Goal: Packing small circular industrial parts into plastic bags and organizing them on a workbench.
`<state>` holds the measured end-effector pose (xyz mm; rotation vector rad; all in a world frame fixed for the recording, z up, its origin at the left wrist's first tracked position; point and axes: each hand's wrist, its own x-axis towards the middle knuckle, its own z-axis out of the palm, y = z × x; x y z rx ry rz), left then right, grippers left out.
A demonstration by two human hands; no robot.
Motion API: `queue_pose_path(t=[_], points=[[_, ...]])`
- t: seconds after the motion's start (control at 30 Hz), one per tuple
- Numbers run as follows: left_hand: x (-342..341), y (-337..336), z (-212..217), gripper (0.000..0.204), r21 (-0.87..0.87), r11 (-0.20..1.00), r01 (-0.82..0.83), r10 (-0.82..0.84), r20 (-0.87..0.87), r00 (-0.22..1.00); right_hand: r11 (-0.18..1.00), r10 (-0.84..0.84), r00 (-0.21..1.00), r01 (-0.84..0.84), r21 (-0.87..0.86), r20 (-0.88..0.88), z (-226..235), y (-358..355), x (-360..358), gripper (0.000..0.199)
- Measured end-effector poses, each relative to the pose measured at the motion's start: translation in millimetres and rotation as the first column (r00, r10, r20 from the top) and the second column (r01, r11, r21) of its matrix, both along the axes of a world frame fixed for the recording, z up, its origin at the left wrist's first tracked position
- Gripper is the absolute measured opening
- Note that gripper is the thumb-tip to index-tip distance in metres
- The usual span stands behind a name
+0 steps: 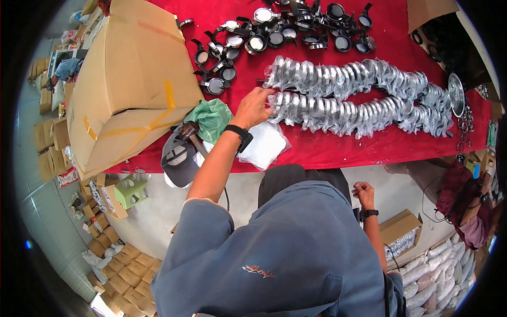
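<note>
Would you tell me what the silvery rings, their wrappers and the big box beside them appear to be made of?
Rings: likely polished metal, bright silvery glints. Wrappers: thin clear plastic, crinkled and shiny. Large box: brown corrugated cardboard, matte, taped with yellowish tape. The left hand touches the nearer row's end.

On the table (327,150) in front of me, two rows of bagged metal rings (348,95) run left to right, one behind the other. Behind them lies a cluster of clamps (274,34). A large cardboard box (132,79) sits at the table's left end. My left hand (253,108) touches the near row's left end; my right hand (363,194) hangs below the table's edge.
</note>
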<state>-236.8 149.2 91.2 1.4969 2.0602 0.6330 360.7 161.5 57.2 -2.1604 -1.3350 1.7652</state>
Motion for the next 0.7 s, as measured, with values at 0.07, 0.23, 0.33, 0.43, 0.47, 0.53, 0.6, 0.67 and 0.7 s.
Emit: queue_pose_path(t=[0.07, 0.23, 0.33, 0.43, 0.47, 0.53, 0.6, 0.67, 0.7], points=[[16.2, 18.6, 9.0, 0.071, -0.087, 0.993, 0.084, -0.081, 0.036, 0.996, 0.999, 0.010, 1.000, -0.010, -0.037, 0.016, -6.8, 1.7, 5.0, 0.021], [29.5, 22.4, -31.0, 0.076, -0.101, 0.982, 0.157, -0.150, 0.075, 0.986, 0.993, -0.099, 0.995, 0.099, -0.062, -0.007, -1.1, 2.0, 5.7, 0.021], [37.7, 18.7, -31.6, 0.077, -0.120, 0.987, 0.111, -0.093, 0.140, 0.986, 0.982, -0.174, 0.985, 0.174, -0.068, 0.005, -3.2, -8.9, 14.5, 0.021], [40.6, 17.5, -27.2, 0.079, -0.136, 0.986, 0.093, -0.073, 0.142, 0.987, 0.959, -0.249, 0.968, 0.248, -0.138, 0.010, -6.9, -25.1, 25.9, 0.015], [39.2, 16.5, -25.4, 0.079, -0.139, 0.986, 0.098, -0.079, 0.137, 0.987, 0.957, -0.255, 0.967, 0.253, -0.141, 0.005, -9.6, -29.6, 27.9, 0.015], [46.9, 27.0, 0.7, 0.081, -0.248, 0.966, 0.071, -0.087, -0.056, 0.995, 0.939, -0.305, 0.952, 0.304, -0.159, 0.017, -14.4, -40.8, 36.5, 0.021], [51.2, 32.1, 8.0, 0.085, -0.204, 0.976, 0.078, -0.114, -0.175, 0.978, 0.932, -0.332, 0.943, 0.327, -0.157, 0.000, -17.4, -50.5, 41.9, 0.020], [56.2, 43.1, 10.5, 0.084, -0.008, 0.970, 0.243, -0.238, -0.237, 0.942, 0.925, -0.355, 0.935, 0.348, -0.154, -0.018, -19.7, -58.4, 44.9, 0.020], [57.4, 47.2, 3.2, 0.082, 0.038, 0.953, 0.300, -0.285, -0.216, 0.934, 0.930, -0.343, 0.939, 0.338, -0.147, -0.014, -19.5, -60.0, 43.9, 0.019]])
